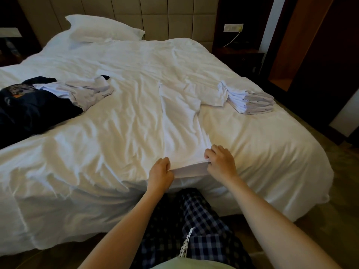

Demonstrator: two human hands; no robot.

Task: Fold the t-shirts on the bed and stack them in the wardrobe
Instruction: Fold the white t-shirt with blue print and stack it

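hands: left hand (160, 172) and right hand (220, 162) pinch t-shirt (180, 121) hem | apparently half-folded | on bed (97, 142)

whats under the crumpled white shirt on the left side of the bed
Dark navy clothes lie under the crumpled white shirt and spread out to its left. How many pieces there are, and anything beneath them, is covered.

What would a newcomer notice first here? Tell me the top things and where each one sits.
At the near edge of the wide white-sheeted bed, the left hand and right hand each pinch the bottom hem of a long white cloth t-shirt laid out lengthwise. Near the bed's right edge sits a neat stack of folded white t-shirts. At the far left lies a heap of dark navy clothes.
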